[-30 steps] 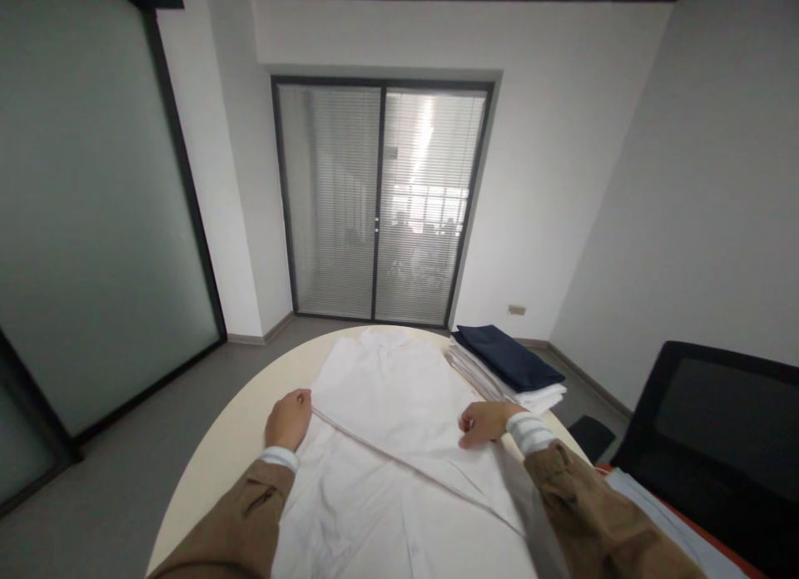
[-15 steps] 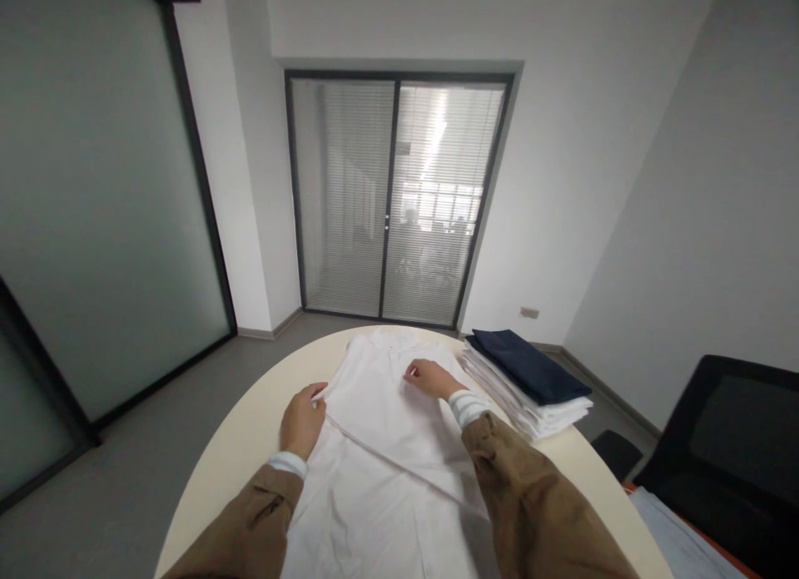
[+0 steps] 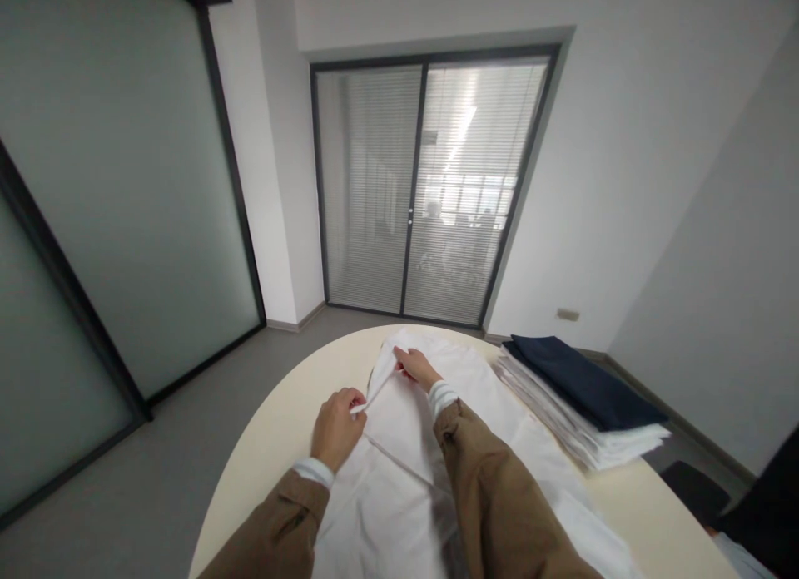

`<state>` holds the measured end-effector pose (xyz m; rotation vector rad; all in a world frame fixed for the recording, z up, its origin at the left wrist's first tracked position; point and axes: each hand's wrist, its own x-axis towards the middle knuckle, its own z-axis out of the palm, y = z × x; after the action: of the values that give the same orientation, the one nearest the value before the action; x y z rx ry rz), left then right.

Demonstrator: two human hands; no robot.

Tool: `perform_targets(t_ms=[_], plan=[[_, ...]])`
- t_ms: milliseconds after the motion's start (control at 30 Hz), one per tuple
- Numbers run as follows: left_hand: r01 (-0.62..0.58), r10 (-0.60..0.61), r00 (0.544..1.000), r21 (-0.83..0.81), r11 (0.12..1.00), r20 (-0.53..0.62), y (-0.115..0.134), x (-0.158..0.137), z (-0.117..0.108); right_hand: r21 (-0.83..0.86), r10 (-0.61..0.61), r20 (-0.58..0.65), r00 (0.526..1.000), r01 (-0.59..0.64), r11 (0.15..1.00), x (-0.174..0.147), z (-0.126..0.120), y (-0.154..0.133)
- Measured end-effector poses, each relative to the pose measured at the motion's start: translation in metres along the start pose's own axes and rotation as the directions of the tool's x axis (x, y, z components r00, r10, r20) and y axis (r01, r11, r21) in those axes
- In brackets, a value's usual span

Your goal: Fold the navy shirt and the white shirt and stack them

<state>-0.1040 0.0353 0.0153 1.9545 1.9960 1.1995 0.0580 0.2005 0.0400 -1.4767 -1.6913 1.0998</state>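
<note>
A white shirt (image 3: 399, 429) lies spread over a round cream table, with a fold line running slantwise across it. At its left edge, my left hand (image 3: 339, 425) is closed in a pinch on the fabric. Farther up, near the shirt's far end, my right hand (image 3: 417, 368) also pinches the cloth. A narrow folded edge of the fabric runs between the two hands. My right forearm covers part of the shirt, and its near end runs out of view.
A stack of folded white cloths (image 3: 599, 450) with a folded navy cloth (image 3: 583, 382) on top stands at the table's (image 3: 275, 421) right side. A black chair (image 3: 771, 496) is partly visible at lower right. Glass doors (image 3: 430, 188) with blinds are beyond.
My right hand has moved to the far left part of the shirt, and the left edge there is now folded inward. Cloth now spreads out on the right. The camera view has shifted left.
</note>
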Motion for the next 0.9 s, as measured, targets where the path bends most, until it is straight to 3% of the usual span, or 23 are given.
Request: perform_targets(t_ms=[100, 200, 300, 367, 567, 733, 833, 900], plan=[[0.054, -0.055, 0.998, -0.057, 0.997, -0.011, -0.004, 0.001, 0.001, 0.137, -0.081, 0.004, 0.997, 0.079, 0.987, 0.007, 0.01, -0.01], [0.202, -0.207, 0.977, -0.086, 0.976, -0.055, -0.014, 0.003, 0.001, 0.223, -0.23, 0.097, 0.968, 0.204, 0.953, 0.009, 0.019, -0.017], [0.259, -0.258, 0.964, 0.0, 0.966, -0.066, -0.025, 0.005, 0.0, 0.114, -0.37, 0.275, 0.887, 0.352, 0.929, 0.006, 0.024, -0.014], [0.238, -0.235, 0.971, 0.119, 0.964, -0.035, -0.028, 0.004, -0.001, 0.0, -0.378, 0.341, 0.861, 0.402, 0.916, 0.001, 0.023, -0.008], [0.185, -0.194, 0.981, 0.393, 0.901, -0.017, -0.026, -0.002, -0.003, -0.265, -0.269, 0.403, 0.875, 0.393, 0.88, -0.029, -0.001, 0.002], [0.138, -0.133, 0.99, 0.454, 0.88, -0.044, -0.021, -0.003, -0.005, -0.543, -0.06, 0.307, 0.95, 0.226, 0.808, -0.05, -0.044, 0.012], [-0.002, 0.01, 1.0, 0.413, 0.911, -0.017, -0.014, -0.004, -0.005, -0.674, 0.081, 0.194, 0.978, 0.072, 0.735, -0.063, -0.083, 0.022], [-0.123, 0.105, 0.992, 0.364, 0.923, 0.07, -0.01, -0.006, -0.003, -0.72, 0.184, 0.177, 0.967, -0.001, 0.694, -0.075, -0.11, 0.028]])
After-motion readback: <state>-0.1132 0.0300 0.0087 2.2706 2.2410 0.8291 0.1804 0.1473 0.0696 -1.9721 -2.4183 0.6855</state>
